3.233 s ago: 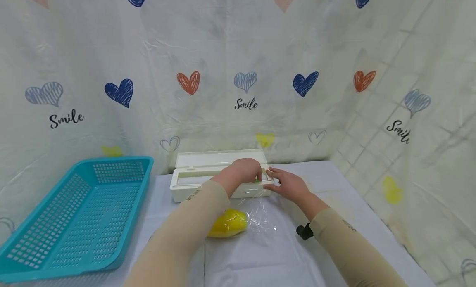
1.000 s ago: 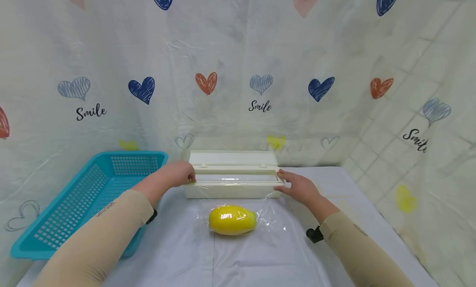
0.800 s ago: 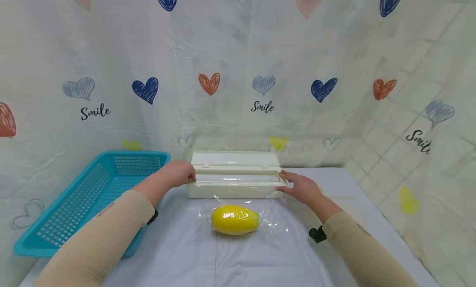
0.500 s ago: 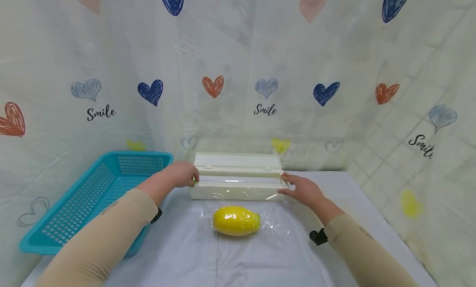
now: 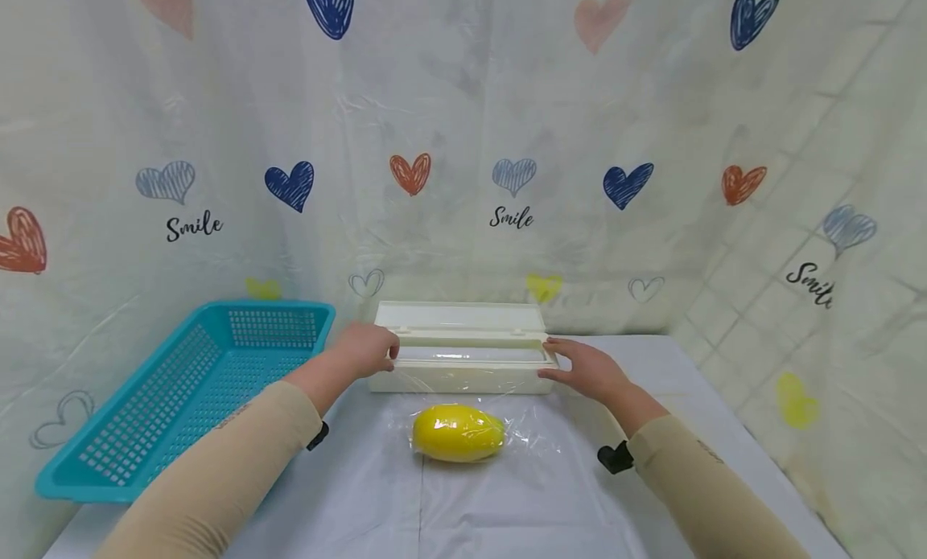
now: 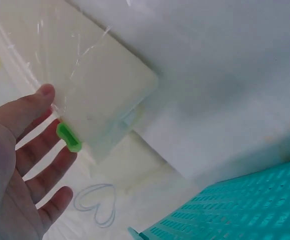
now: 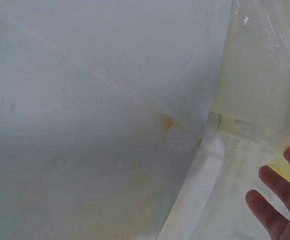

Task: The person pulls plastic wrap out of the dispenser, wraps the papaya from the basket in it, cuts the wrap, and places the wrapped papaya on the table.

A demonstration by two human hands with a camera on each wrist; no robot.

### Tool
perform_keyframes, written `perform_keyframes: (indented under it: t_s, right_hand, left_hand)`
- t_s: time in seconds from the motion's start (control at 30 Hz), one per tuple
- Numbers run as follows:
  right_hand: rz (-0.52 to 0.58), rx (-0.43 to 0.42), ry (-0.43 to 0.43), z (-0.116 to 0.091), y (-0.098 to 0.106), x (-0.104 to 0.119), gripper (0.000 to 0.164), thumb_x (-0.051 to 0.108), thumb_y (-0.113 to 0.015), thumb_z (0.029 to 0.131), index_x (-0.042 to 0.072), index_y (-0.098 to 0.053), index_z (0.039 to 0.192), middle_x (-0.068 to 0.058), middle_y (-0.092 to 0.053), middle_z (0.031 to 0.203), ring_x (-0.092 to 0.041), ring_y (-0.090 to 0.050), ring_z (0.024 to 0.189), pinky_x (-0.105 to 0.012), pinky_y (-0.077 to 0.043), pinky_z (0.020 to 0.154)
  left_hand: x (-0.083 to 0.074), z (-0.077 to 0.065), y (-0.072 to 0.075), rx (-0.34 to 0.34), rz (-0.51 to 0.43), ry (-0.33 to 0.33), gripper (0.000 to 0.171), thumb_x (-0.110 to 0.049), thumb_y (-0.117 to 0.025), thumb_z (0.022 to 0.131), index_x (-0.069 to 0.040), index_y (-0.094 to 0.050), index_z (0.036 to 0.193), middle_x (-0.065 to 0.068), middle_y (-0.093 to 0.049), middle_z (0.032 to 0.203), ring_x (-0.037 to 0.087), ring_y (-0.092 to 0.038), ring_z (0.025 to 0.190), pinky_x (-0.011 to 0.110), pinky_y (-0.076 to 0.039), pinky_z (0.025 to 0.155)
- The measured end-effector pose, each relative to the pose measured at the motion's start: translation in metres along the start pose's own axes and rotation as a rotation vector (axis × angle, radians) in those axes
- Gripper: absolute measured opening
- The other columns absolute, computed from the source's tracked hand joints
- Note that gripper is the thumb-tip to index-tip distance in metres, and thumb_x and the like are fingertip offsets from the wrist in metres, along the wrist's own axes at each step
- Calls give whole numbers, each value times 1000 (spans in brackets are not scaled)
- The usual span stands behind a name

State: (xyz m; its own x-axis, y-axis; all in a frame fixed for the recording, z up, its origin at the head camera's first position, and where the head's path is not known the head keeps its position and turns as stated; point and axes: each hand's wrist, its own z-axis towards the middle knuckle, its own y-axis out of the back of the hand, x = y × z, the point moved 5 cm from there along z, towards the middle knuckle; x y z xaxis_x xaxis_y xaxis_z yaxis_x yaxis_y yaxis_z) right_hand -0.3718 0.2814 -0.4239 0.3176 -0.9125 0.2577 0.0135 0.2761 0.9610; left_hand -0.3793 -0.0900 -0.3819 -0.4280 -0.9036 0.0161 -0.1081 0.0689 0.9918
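A long white cling film dispenser (image 5: pixel 463 379) stands at the back of the table, its lid (image 5: pixel 459 315) raised. My left hand (image 5: pixel 360 350) is at its left end; thumb and forefinger pinch the clear cling film at the front edge. In the left wrist view, the green slide cutter (image 6: pixel 69 137) sits beside the middle and ring fingertips. My right hand (image 5: pixel 590 370) grips the dispenser's right end, thumb in front and fingers on top. Before the dispenser lies a yellow oval fruit (image 5: pixel 458 433) with a greenish tip, clear film around it.
A turquoise perforated basket (image 5: pixel 184 406) stands on the left, partly behind my left forearm. White cloth covers the table (image 5: pixel 507 511). A curtain (image 5: pixel 463 100) printed with hearts hangs behind and to the right.
My left hand first slid from the dispenser's right part to its left end, uncovering the fruit. In the last half second it shifted slightly right. My right hand keeps its grip.
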Motion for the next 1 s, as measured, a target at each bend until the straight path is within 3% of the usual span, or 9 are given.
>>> perform_keyframes:
  t_s: [0.13, 0.3, 0.5, 0.7, 0.87, 1.0]
  right_hand:
    - [21, -10, 27, -2, 0, -5, 78, 63, -65, 85, 11, -54, 143, -12, -48, 149, -38, -42, 136, -57, -36, 108]
    - [67, -64, -25, -10, 7, -20, 82, 67, -69, 79, 14, -56, 141, -13, -52, 145, -39, -47, 132, -58, -38, 105]
    - [51, -125, -17, -14, 15, -28, 74, 69, -64, 83, 16, -62, 134, -12, -58, 137, -36, -58, 119, -55, -45, 97]
    - [-30, -183, 149, -8, 12, 2, 51, 54, -74, 83, 18, -71, 119, -7, -65, 121, -30, -59, 113, -50, -50, 93]
    - [-138, -209, 298, 0, 8, 20, 38, 44, -81, 79, 17, -74, 105, 1, -65, 101, -20, -61, 90, -41, -53, 80]
    - [-183, -206, 344, 5, 7, 27, 28, 40, -81, 80, 18, -73, 96, 4, -61, 91, -15, -56, 79, -35, -52, 72]
  left_hand:
    - [0, 3, -3, 6, 13, 14, 11, -30, -76, 89, -23, -67, 90, -9, -63, 84, 18, -53, 81, 41, -42, 86]
    - [-4, 2, -2, 22, 8, 26, 13, -28, -77, 88, -23, -65, 87, -9, -60, 80, 19, -52, 80, 42, -40, 86]
    - [-7, 0, 2, 21, -11, 42, 13, -26, -77, 88, -22, -65, 87, -8, -59, 79, 19, -52, 80, 41, -41, 86]
    - [-5, 0, 0, 15, -48, 63, 13, -25, -77, 88, -21, -65, 88, -7, -59, 78, 20, -52, 81, 41, -40, 88]
    - [-3, 4, -6, -18, -27, 56, 13, -27, -77, 88, -21, -65, 87, -8, -59, 77, 19, -52, 79, 41, -40, 86]
    - [-2, 1, -6, -57, 1, 37, 12, -28, -77, 88, -22, -66, 87, -7, -58, 81, 19, -51, 79, 40, -41, 84]
